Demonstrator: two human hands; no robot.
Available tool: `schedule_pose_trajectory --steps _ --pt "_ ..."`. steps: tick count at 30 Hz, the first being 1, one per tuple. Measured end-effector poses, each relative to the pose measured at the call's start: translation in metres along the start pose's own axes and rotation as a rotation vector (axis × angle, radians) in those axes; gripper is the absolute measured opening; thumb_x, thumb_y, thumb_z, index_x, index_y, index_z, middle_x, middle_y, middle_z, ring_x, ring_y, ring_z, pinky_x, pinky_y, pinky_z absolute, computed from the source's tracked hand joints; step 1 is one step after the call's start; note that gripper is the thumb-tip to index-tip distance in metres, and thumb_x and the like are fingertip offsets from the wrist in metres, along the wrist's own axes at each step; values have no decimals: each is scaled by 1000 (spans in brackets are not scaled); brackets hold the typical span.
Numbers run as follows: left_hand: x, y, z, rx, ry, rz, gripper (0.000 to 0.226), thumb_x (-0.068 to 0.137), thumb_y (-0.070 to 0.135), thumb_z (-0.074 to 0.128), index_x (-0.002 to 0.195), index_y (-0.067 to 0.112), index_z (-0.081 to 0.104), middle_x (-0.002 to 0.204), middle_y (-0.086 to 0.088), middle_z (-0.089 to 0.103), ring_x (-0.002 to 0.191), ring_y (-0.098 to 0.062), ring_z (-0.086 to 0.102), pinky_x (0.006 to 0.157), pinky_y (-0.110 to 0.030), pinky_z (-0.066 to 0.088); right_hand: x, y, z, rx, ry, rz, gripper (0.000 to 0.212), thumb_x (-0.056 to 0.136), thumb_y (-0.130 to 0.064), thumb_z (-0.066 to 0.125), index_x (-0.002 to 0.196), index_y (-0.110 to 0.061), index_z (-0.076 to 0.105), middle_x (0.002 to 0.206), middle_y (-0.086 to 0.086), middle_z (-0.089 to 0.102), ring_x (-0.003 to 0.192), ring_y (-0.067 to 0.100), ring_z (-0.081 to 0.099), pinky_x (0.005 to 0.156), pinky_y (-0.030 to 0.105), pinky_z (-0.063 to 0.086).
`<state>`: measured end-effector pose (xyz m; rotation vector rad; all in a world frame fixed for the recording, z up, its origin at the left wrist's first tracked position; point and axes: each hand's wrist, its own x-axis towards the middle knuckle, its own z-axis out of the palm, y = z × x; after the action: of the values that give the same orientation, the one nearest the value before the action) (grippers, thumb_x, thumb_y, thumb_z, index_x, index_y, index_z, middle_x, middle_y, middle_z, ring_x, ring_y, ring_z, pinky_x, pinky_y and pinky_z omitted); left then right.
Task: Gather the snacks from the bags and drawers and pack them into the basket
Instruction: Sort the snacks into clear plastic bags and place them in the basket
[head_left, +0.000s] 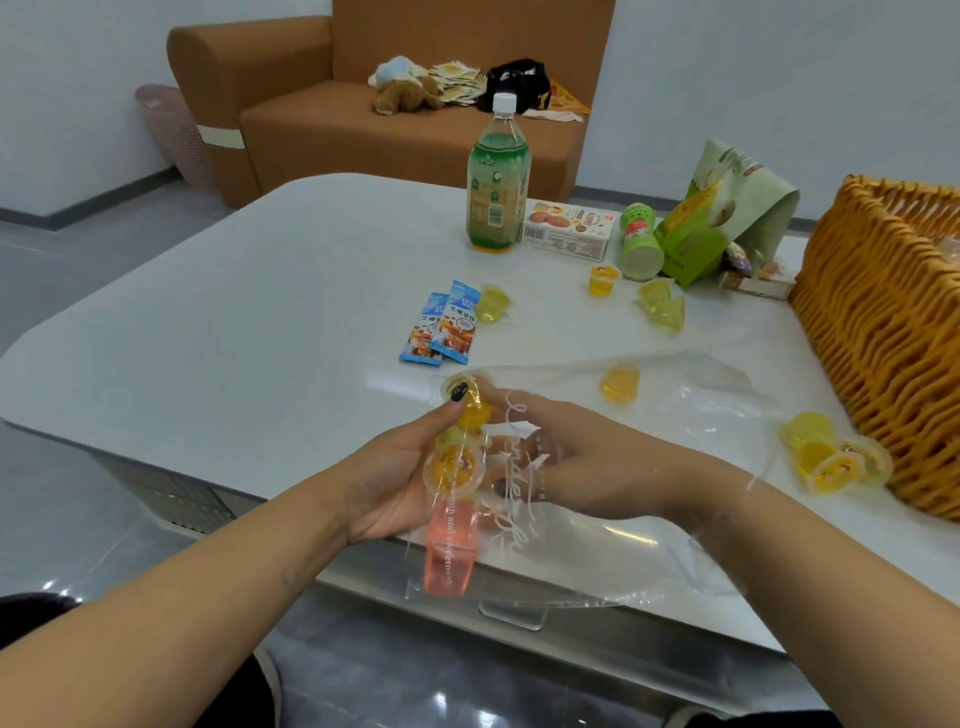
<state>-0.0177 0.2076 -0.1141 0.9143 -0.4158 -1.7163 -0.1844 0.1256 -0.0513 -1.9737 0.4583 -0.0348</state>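
Note:
My left hand (395, 483) holds several jelly cups (453, 467) in its palm at the table's near edge, the thumb over the top one. My right hand (582, 467) is inside a clear plastic bag (675, 551) with white lettering, its fingers by the cups. An orange-pink jelly cup (448, 556) hangs low in the bag. One yellow cup (619, 383) lies under the bag's film. More jelly cups (831, 460) lie beside the orange woven basket (883, 332) at the right. Two blue sachets (441, 328) lie mid-table.
A tall green drink bottle (496, 182), a biscuit box (569, 228), a green can (640, 243) and a green paper bag (727, 208) stand at the far side of the white table (234, 312). Loose yellow jelly cups (662, 306) lie nearby. A brown sofa (322, 119) is behind.

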Motion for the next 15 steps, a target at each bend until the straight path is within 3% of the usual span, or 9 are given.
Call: schedule_pose_trajectory --steps 3,7,9,12,15 --pt "0 1 2 -3 14 -11 51 92 42 58 128 7 61 124 -23 62 102 -34 66 101 -58 42 6 2 2 14 28 35 54 87 -13 69 131 -36 47 122 -12 56 103 0 62 84 9 49" --pt "2 0 4 -13 72 15 54 93 41 53 136 10 54 132 -23 59 109 -35 64 98 -56 46 3 -3 -18 -76 97 43 35 88 -18 66 117 -38 61 103 -24 63 86 -4 65 74 12 53" --pt "3 4 4 -42 127 32 54 90 39 55 135 9 53 128 -23 62 108 -36 66 92 -57 50 -6 -4 -36 -80 177 81 30 90 -13 61 110 -34 65 101 -19 68 86 2 68 73 19 56" --pt "3 13 1 -32 214 68 53 87 39 57 130 9 53 122 -21 66 102 -36 69 81 -60 55 -23 3 -69 -273 407 166 18 92 -14 58 103 -20 70 101 -6 69 82 13 68 69 23 53" --pt "3 21 -3 -20 269 97 53 88 39 57 130 8 53 115 -19 69 92 -32 72 70 -56 59 -30 24 -94 -568 707 294 18 91 -19 63 109 -18 67 113 1 65 92 14 55 77 25 40"
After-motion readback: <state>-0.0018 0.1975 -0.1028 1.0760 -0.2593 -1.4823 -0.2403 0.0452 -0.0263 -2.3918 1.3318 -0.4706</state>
